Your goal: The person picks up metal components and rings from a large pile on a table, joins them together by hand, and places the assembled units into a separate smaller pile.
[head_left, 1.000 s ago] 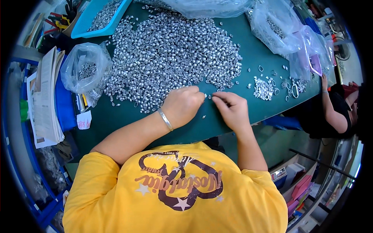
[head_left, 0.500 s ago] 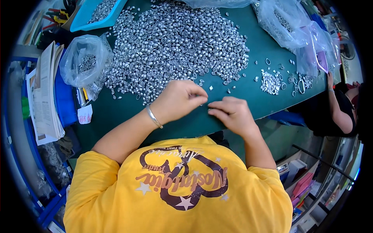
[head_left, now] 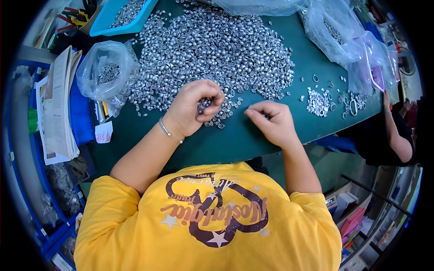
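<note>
While the hands [head_left: 187, 105] [head_left: 276, 123] are apart, silver pieces [head_left: 217, 49] lie heaped beyond both.

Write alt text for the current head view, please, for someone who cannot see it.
A person's left hand holds small silvery pieces at the edge of a heap of similar ones on a green table, the right hand curled nearby. A yellow shirt fills the foreground; clear plastic bags and a blue basket flank the heap.

Yellow T-shirt [head_left: 208, 226] (silver bracelet [head_left: 164, 128]).
</note>
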